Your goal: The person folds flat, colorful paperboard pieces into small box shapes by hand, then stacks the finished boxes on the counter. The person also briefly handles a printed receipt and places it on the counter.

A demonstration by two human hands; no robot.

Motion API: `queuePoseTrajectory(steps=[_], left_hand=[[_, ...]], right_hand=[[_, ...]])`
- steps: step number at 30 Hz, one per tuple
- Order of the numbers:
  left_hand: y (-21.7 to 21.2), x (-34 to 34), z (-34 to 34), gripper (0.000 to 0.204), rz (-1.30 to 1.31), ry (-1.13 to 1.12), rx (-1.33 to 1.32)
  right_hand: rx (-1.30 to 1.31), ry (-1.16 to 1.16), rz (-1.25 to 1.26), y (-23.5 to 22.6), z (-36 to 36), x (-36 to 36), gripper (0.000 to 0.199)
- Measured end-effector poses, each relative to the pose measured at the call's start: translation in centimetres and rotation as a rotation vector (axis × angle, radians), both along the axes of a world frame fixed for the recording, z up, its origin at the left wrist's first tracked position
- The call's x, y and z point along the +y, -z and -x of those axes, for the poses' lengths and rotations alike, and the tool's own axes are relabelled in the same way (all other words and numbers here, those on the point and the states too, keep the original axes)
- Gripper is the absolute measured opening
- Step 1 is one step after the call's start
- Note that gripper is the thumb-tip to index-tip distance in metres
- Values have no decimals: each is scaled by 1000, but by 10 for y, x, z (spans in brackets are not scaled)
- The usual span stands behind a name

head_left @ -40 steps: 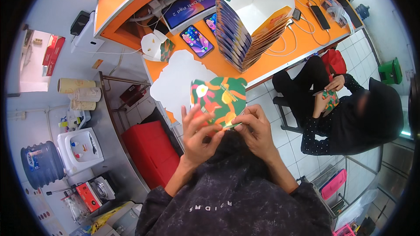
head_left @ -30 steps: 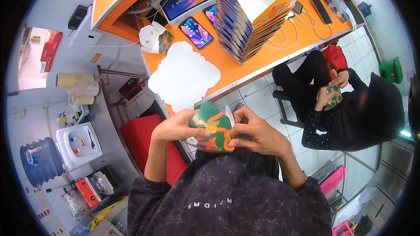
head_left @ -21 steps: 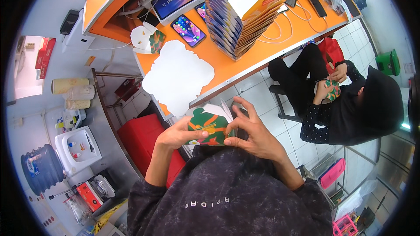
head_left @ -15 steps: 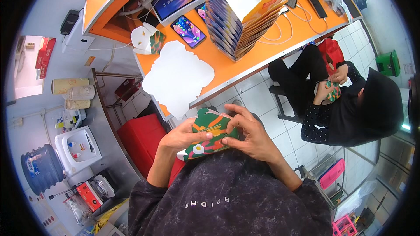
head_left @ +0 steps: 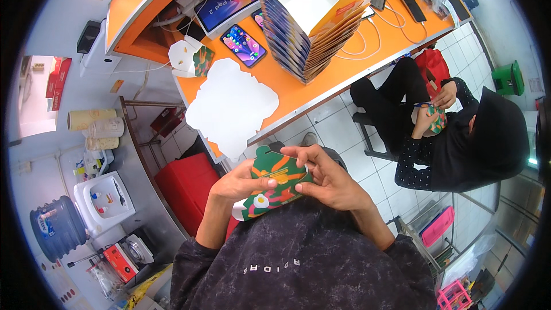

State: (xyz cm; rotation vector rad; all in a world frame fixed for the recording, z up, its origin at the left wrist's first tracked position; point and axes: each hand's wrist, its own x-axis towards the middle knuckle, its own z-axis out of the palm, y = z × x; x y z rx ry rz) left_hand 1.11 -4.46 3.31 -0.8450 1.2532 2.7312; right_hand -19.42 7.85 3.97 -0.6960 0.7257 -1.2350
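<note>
I see the colourful printed carton (head_left: 274,186) held close to my chest, below the near edge of the orange desk (head_left: 321,86), half folded. My left hand (head_left: 241,182) clamps its left side, thumb pressed on the printed face; my right hand (head_left: 330,181) closes over the right end, fingers curled on the top edge. I judge a flap could crease wrongly if my thumbs slip. A flat white blank (head_left: 232,106) lies at the desk's near corner, and a stack of blanks (head_left: 313,20) stands further back.
</note>
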Motion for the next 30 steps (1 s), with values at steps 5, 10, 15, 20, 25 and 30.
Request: queuePoseTrajectory(steps=[5, 10, 15, 20, 25, 30], left_hand=[[4, -1, -2, 49, -31, 19, -5], [2, 1, -1, 51, -83, 8, 20], [-2, 4, 3, 51, -129, -46, -18], [1, 8, -1, 51, -156, -213, -33], [11, 12, -9, 50, -186, -246, 66], [16, 16, -7, 54, -145, -313, 110]], right_hand=[[21, -59, 20, 2, 6, -1, 41], [115, -69, 5, 4, 11, -2, 46], [298, -26, 106, 8, 9, -4, 52], [631, -15, 205, 8, 15, -3, 55], [571, 1, 253, 7, 15, -3, 54], [455, -49, 151, 9, 5, -1, 54]])
